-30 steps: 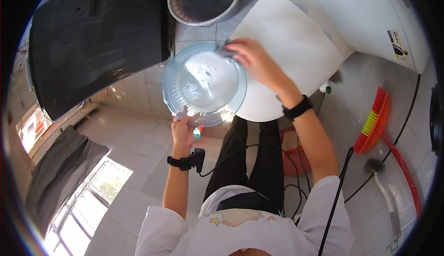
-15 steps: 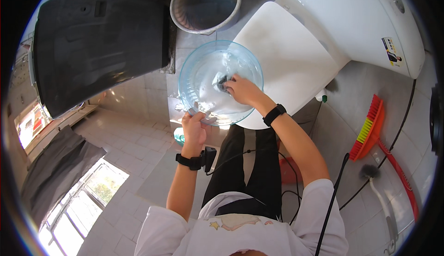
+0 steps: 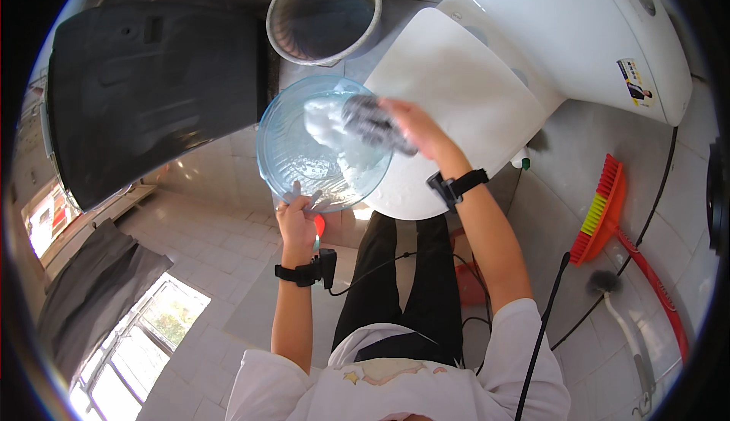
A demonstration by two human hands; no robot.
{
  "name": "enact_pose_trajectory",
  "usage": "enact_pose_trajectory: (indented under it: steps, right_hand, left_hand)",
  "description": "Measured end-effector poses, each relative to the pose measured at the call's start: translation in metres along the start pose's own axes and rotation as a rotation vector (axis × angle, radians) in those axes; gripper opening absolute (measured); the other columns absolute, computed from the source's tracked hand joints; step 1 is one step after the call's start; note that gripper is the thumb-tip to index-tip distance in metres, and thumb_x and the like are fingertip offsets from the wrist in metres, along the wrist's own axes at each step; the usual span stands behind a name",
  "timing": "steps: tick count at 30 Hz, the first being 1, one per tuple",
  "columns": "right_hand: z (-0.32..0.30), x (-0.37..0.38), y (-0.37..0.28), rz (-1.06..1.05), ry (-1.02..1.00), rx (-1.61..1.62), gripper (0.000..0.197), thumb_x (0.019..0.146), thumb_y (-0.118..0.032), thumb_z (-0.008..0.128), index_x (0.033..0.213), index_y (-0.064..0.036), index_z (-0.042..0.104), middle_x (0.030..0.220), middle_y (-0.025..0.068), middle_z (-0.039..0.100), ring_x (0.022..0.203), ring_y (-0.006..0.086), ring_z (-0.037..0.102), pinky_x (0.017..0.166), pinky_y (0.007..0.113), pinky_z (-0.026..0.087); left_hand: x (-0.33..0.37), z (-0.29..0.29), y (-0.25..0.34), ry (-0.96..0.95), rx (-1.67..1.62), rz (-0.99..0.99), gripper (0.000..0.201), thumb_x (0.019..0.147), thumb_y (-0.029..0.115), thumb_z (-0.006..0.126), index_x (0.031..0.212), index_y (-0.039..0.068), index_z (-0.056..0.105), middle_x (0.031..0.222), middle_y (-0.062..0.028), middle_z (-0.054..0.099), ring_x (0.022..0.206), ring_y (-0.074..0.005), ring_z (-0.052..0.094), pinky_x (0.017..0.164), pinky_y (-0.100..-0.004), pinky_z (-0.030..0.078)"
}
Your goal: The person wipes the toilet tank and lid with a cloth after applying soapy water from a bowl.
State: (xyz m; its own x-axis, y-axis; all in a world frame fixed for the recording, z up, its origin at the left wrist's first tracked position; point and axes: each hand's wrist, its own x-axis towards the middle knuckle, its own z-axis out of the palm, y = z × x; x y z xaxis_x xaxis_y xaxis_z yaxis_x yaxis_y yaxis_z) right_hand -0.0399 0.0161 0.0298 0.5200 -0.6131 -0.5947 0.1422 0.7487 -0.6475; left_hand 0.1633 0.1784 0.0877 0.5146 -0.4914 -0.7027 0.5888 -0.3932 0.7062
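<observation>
A see-through pale blue basin (image 3: 268, 134) holds water and white suds (image 3: 323, 121), its right side over a white toilet lid (image 3: 449, 79). My left hand (image 3: 296, 225) is closed on the near edge of the basin, gripping its rim. Above the basin's right side, my right hand (image 3: 420, 128) clutches a grey cloth-like bundle (image 3: 369, 123). Motion smears both the bundle and the fingers, so its exact kind does not show. Part of the bundle reaches past the basin's rim over the lid.
Behind the basin stands a round bucket (image 3: 334, 60) with dark water. A dark grey panel-like appliance (image 3: 156, 94) fills the left. At right are the toilet tank (image 3: 563, 26), an orange brush (image 3: 604, 208) with a red handle, and a round-headed toilet brush (image 3: 605, 283).
The basin and my left hand have moved left. My right hand has lifted the grey bundle from the middle of the basin up to its right side.
</observation>
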Motion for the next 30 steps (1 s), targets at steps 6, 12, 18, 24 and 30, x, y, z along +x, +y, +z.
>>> enact_pose_trajectory:
  steps: [6, 12, 18, 24, 30]
  right_hand:
    - [-0.092, 0.028, -0.005, -0.862, 0.503, -1.054, 0.015, 0.082, -0.021, 0.058, 0.086, -0.0076, 0.064, 0.084, 0.0032, 0.062, 0.076, 0.0221, 0.054, 0.066, 0.034, 0.044]
    - [-0.085, 0.019, 0.086, -0.814, 0.300, -1.529, 0.023, 0.076, -0.018, 0.058, 0.099, -0.0180, 0.063, 0.119, -0.0058, 0.052, 0.106, 0.0265, 0.046, 0.082, 0.039, 0.041]
    - [-0.025, 0.022, 0.151, -0.883, 0.034, -1.741, 0.036, 0.080, -0.009, 0.048, 0.112, -0.0219, 0.056, 0.128, -0.0063, 0.044, 0.123, 0.0196, 0.036, 0.097, 0.035, 0.034]
    - [-0.068, 0.068, 0.082, -0.829, 0.415, -1.705, 0.038, 0.079, -0.014, 0.052, 0.116, -0.0239, 0.053, 0.127, -0.0025, 0.044, 0.119, 0.0252, 0.039, 0.098, 0.042, 0.032]
    - [-0.161, 0.040, 0.007, -0.844, 0.843, -1.646, 0.037, 0.079, -0.017, 0.058, 0.115, -0.0249, 0.056, 0.121, -0.0018, 0.049, 0.115, 0.0298, 0.041, 0.093, 0.044, 0.035]
  left_hand:
    - [0.007, -0.031, 0.004, 0.020, 0.019, 0.034, 0.049, 0.073, -0.010, 0.041, 0.121, -0.006, 0.033, 0.121, -0.0161, 0.041, 0.093, -0.0415, 0.055, 0.075, -0.0497, 0.053]
    - [0.001, -0.053, 0.006, 0.112, 0.068, 0.061, 0.054, 0.071, -0.007, 0.044, 0.123, -0.001, 0.030, 0.130, -0.0171, 0.036, 0.100, -0.0456, 0.051, 0.080, -0.0514, 0.050]
    - [-0.004, -0.070, 0.000, 0.152, -0.002, 0.018, 0.041, 0.072, -0.006, 0.044, 0.111, 0.000, 0.034, 0.126, -0.0163, 0.040, 0.102, -0.0489, 0.048, 0.084, -0.0538, 0.047]
    - [-0.006, -0.076, -0.003, 0.143, -0.054, 0.018, 0.052, 0.072, -0.007, 0.043, 0.120, -0.004, 0.025, 0.129, -0.0179, 0.035, 0.101, -0.0493, 0.049, 0.079, -0.0543, 0.050]
    - [-0.010, -0.073, -0.003, 0.117, -0.080, 0.013, 0.030, 0.070, -0.008, 0.045, 0.096, 0.000, 0.031, 0.128, -0.0187, 0.036, 0.101, -0.0507, 0.049, 0.080, -0.0545, 0.050]
